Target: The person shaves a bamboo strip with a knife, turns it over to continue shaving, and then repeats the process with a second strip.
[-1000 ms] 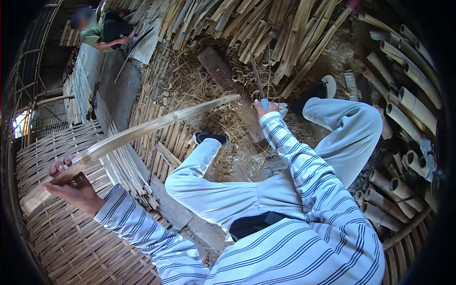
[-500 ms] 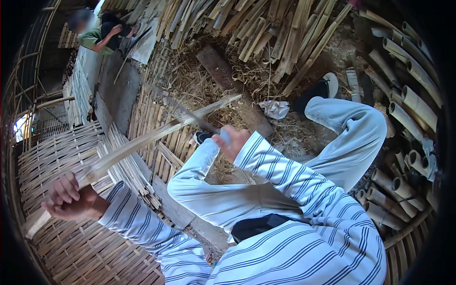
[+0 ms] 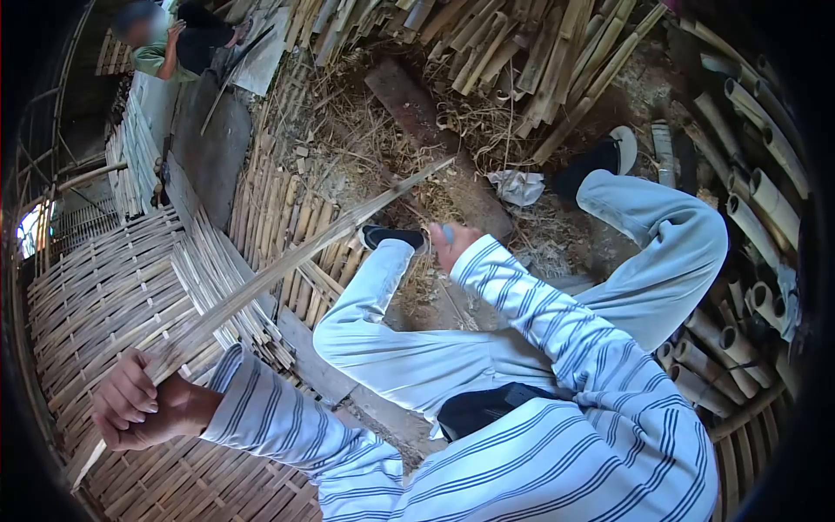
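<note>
My left hand [image 3: 130, 402] is closed around the lower end of a long split bamboo strip [image 3: 291, 259], which slants up to the right across the view. The strip's far tip lies over the wooden block on the floor. My right hand [image 3: 456, 247] grips the pale blue handle of a long knife [image 3: 448, 232]; its blade is blurred and hardly shows beyond my fist. That fist is apart from the strip, below and right of its far end.
Bamboo shavings surround a dark wooden block [image 3: 477, 187]. Split bamboo [image 3: 513, 52] is heaped at the top, bamboo tubes [image 3: 770, 196] at the right. A woven bamboo mat [image 3: 104, 304] and thin strips [image 3: 222, 270] lie left. Another person [image 3: 161, 52] sits at upper left.
The knife has left the strip; my right hand has moved slightly right and up. The strip now shows its narrow side. The other person's hand has risen toward the head.
</note>
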{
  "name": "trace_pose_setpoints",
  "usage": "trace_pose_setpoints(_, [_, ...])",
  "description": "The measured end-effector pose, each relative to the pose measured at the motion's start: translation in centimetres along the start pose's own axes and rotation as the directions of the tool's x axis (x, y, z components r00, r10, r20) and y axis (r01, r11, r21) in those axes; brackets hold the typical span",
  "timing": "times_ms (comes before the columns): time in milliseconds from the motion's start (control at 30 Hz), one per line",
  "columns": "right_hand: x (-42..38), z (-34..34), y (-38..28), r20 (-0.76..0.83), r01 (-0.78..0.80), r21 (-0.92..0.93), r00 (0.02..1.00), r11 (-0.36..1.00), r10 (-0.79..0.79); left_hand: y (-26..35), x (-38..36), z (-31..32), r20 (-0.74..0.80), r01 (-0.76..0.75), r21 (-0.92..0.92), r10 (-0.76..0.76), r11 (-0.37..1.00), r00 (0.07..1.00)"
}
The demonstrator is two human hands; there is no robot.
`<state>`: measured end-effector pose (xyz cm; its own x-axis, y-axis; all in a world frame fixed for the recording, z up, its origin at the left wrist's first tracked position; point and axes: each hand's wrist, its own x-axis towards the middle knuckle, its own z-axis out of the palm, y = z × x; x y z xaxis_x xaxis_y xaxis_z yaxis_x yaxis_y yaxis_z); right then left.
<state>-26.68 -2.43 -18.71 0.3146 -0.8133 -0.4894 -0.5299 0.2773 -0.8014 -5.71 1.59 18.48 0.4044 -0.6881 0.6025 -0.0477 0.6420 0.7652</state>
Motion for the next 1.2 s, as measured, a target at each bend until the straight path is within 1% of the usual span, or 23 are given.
trace_pose_setpoints(33, [1.3,0.1,-0.1,-0.060,-0.022,-0.030,0.998,0.999,0.020,0.0,-0.3,-0.1,0.013,-0.010,-0.001,0.010,1.000,1.000])
trace_pose_setpoints(67, [2.1,-0.2,0.3,-0.041,-0.076,-0.017,0.996,0.997,0.075,0.0,-0.6,0.0,0.022,-0.023,-0.007,0.023,1.000,0.999])
trace_pose_setpoints(167, [0.1,-0.4,0.0,-0.010,0.163,0.012,0.987,0.987,-0.163,0.3,-0.9,-0.2,0.011,0.010,-0.055,-0.010,0.998,1.000])
trace_pose_setpoints(200, [-1.2,-0.9,-0.6,0.112,0.093,-0.083,0.990,0.992,-0.084,0.2,-0.8,-0.7,0.010,0.009,-0.087,-0.008,0.996,1.000])
trace_pose_setpoints(300, [-0.4,-0.3,1.1,0.026,0.037,-0.107,0.999,0.994,-0.035,0.3,-0.8,-2.1,-0.013,-0.032,0.007,0.032,0.999,0.999])
trace_pose_setpoints(333, [1.7,0.4,2.6,-0.006,-0.086,-0.111,0.996,0.990,0.086,0.1,-0.9,-2.1,-0.040,-0.049,0.050,0.051,0.998,0.998])
trace_pose_setpoints(367, [4.6,1.8,5.6,-0.003,-0.220,-0.172,0.975,0.960,0.223,0.4,-1.0,-1.9,-0.032,-0.047,0.062,0.049,0.997,0.998])
trace_pose_setpoints(433, [4.2,1.0,5.2,-0.011,-0.264,-0.168,0.964,0.950,0.266,0.6,-1.2,-1.8,-0.005,-0.040,0.072,0.041,0.997,0.999])
trace_pose_setpoints(467, [3.1,0.7,4.0,0.016,-0.156,-0.134,0.987,0.979,0.159,0.4,-1.2,-1.2,-0.030,-0.028,0.010,0.029,1.000,0.999])
trace_pose_setpoints(533, [-0.6,-0.4,1.2,0.102,0.018,-0.073,0.995,0.997,-0.010,0.4,-1.0,-1.7,-0.082,-0.024,0.006,0.024,1.000,0.996])
trace_pose_setpoints(633, [0.5,0.7,2.4,0.074,0.029,-0.014,0.997,0.999,-0.028,0.6,-1.0,-2.6,-0.119,-0.009,0.040,0.013,0.999,0.993])
trace_pose_setpoints(667, [2.0,1.2,3.0,-0.025,-0.020,-0.085,1.000,0.996,0.018,0.8,-1.0,-3.8,-0.109,-0.015,0.053,0.021,0.999,0.994])
trace_pose_setpoints(700, [4.5,2.7,5.5,-0.036,-0.136,-0.113,0.991,0.984,0.132,0.7,-1.1,-4.5,-0.100,-0.032,0.060,0.038,0.998,0.994])
trace_pose_setpoints(733, [5.5,2.6,5.6,-0.046,-0.188,-0.128,0.982,0.974,0.183,-0.1,-1.4,-3.5,-0.243,-0.096,0.232,0.153,0.968,0.958])
trace_pose_setpoints(767, [6.4,2.6,5.9,-0.064,-0.242,-0.139,0.970,0.960,0.235,0.0,-1.4,-3.0,-0.293,-0.082,0.282,0.167,0.956,0.942])
trace_pose_setpoints(833, [4.5,3.8,5.0,0.010,-0.029,-0.128,0.999,0.991,0.030,-0.1,-1.1,-2.1,-0.395,-0.037,0.380,0.199,0.924,0.897])
trace_pose_setpoints(867, [2.2,2.7,2.5,0.078,-0.049,-0.166,0.995,0.985,0.062,-0.8,-0.7,-1.6,-0.450,-0.043,0.425,0.252,0.904,0.857])
trace_pose_setpoints(900, [0.8,1.9,1.2,0.120,0.043,-0.092,0.992,0.995,-0.032,-0.9,-0.5,-1.9,-0.441,-0.028,0.430,0.236,0.903,0.866])
trace_pose_setpoints(967, [1.7,2.1,1.7,0.117,0.061,-0.138,0.992,0.989,-0.045,-0.7,0.3,-2.8,-0.417,-0.012,0.431,0.211,0.902,0.884])
trace_pose_setpoints(1000, [3.4,4.1,4.3,-0.013,0.134,-0.045,0.991,0.990,-0.135,-0.5,0.4,-3.3,-0.408,0.000,0.406,0.181,0.914,0.895])
trace_pose_setpoints(1100, [4.4,3.1,3.1,0.004,0.161,-0.122,0.987,0.979,-0.162,-1.5,0.3,-3.5,-0.508,0.021,0.538,0.304,0.843,0.806])
trace_pose_setpoints(1133, [4.7,3.0,2.9,0.038,0.147,-0.182,0.989,0.972,-0.143,-1.0,0.3,-5.1,-0.519,0.037,0.502,0.266,0.864,0.812])
trace_pose_setpoints(1200, [4.3,3.1,2.6,0.074,0.153,-0.175,0.987,0.973,-0.142,-0.6,-0.4,-5.5,-0.515,0.049,0.531,0.276,0.846,0.811])
